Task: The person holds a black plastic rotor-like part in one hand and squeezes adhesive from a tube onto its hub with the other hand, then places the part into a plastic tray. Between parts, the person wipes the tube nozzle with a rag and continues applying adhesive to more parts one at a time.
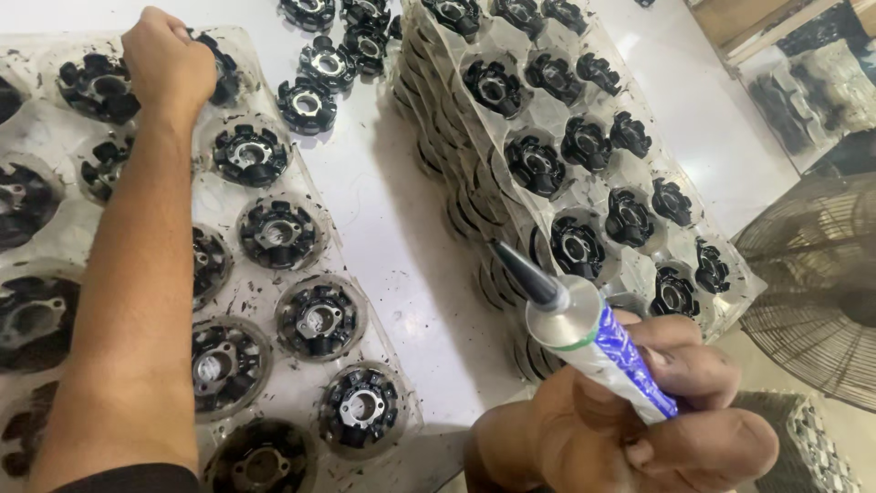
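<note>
Beyond the left hand point(169, 59), at the far end of the clear blister tray point(306, 260): a black toothed hub point(224, 78), half covered by the knuckles. Fingers curled downward and hidden from view, so could not tell whether gripping that hub or only resting on it. Closer along the forearm, more hubs seated one to a pocket, the plastic around them flecked with dark crumbs.

In the right hand point(639, 411), clenched around its body: a metal sealant tube point(598, 342) with a blue-patterned label, held low and near. Dark tapered nozzle point(525, 272) pointed up and away, hovering just short of the nearest hub point(577, 246) on top of the stacked trays point(438, 192), not touching it. Between the two hands, bare white worktop point(401, 274); farther out, loose hubs point(307, 103) lying in a cluster. To the right of the tube hand, a wire fan guard point(821, 274).

Judged best to steady the tube close behind the nozzle, squeeze lightly, and keep the tip clear of the pocket walls, since smears already marked the left tray.
</note>
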A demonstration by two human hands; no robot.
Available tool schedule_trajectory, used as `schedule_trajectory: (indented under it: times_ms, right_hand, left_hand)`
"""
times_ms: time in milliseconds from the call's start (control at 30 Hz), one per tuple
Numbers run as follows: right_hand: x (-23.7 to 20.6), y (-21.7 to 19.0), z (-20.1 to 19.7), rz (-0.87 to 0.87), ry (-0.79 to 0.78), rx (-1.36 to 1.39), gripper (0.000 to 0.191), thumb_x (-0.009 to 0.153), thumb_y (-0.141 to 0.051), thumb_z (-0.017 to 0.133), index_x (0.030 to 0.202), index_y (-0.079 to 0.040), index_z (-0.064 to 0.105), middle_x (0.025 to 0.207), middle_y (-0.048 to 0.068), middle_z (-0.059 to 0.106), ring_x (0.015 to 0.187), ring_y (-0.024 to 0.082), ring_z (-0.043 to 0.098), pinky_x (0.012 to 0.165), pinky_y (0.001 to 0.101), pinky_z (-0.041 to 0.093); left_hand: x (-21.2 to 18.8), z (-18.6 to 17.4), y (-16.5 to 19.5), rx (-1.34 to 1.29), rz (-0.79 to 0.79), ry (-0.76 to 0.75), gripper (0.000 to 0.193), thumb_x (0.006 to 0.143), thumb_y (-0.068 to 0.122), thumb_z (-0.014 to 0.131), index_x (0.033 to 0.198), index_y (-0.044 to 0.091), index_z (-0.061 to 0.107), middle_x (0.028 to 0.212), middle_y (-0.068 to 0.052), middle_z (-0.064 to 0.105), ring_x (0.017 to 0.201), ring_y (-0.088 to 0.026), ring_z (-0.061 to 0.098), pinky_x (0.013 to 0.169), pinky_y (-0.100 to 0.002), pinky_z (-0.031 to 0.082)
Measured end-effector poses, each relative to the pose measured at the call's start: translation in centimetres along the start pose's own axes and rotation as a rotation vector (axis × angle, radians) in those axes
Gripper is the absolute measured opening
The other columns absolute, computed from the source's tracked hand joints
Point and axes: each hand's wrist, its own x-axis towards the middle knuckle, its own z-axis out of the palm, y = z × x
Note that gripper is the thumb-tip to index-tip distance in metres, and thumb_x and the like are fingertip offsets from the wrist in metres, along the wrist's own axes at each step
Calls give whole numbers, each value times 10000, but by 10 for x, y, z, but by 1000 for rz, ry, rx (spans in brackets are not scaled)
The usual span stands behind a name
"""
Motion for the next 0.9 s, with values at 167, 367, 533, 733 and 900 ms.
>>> schedule_trajectory:
  times_ms: [167, 367, 533, 733, 900]
  right_hand:
    - [-5, 6, 36, 15, 74, -23, 448, 893, 77, 838, 950, -124, 441, 998, 117, 682, 874, 252, 752, 801, 355, 666]
    - [12, 15, 36, -7, 111, -57, 443, 869, 10, 877, 912, -106, 452, 975, 124, 672, 912, 266, 748, 843, 400, 680]
    - [12, 14, 33, -19, 120, -73, 471, 892, 82, 885, 933, -89, 448, 980, 116, 665, 903, 256, 738, 868, 393, 664]
    - [16, 3, 32, -1, 68, 2, 453, 887, 95, 866, 931, -92, 456, 990, 127, 672, 939, 260, 743, 860, 391, 674]
    - [15, 8, 37, 9, 100, 48, 418, 812, 67, 849, 836, -96, 465, 991, 153, 692, 861, 265, 742, 751, 373, 669]
  left_hand:
    - [-5, 21, 37, 630, 475, -59, 203, 871, 218, 703, 961, 43, 753, 880, -191, 726, 818, -337, 717, 656, -441, 576]
    - [-47, 61, 79, 694, 432, -852, 415, 897, 439, 671, 1018, 66, 808, 1013, -179, 775, 989, -330, 735, 905, -428, 580]
    - [-46, 85, 81, 625, 207, -800, 530, 889, 433, 650, 1074, -49, 767, 1120, -243, 725, 1060, -367, 709, 913, -445, 576]
    - [-56, 80, 78, 1020, 527, -605, 480, 925, 457, 616, 1089, 32, 764, 1055, -192, 747, 1098, -436, 664, 1041, -579, 439]
    - [-68, 58, 76, 721, 572, -608, 413, 935, 423, 655, 1087, 50, 749, 989, -175, 755, 989, -355, 703, 863, -491, 560]
